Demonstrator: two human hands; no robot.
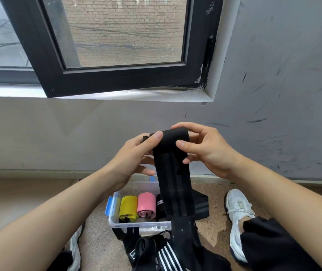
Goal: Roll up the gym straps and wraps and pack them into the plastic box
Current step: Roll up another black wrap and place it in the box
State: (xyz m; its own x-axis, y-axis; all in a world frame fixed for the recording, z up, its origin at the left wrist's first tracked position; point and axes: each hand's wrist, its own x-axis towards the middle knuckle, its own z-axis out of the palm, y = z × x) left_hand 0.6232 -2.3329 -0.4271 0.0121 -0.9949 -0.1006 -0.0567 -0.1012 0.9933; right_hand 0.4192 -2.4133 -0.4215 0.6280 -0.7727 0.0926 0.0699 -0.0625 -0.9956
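A long black wrap (172, 173) hangs from both my hands at chest height, its top end curled over into the start of a roll. My left hand (136, 155) pinches the roll's left side with thumb on top. My right hand (201, 147) grips the right side, thumb pressed on the front. The wrap's tail drops down over a clear plastic box (136, 224) on the floor. Inside the box lie a yellow roll (128, 208), a pink roll (146, 205) and a black roll (161, 207) side by side.
More black straps and a white-striped wrap (168, 255) lie in a pile in front of the box. My white shoes (238, 216) stand at either side on the speckled floor. A grey wall and an open black-framed window (117, 75) are straight ahead.
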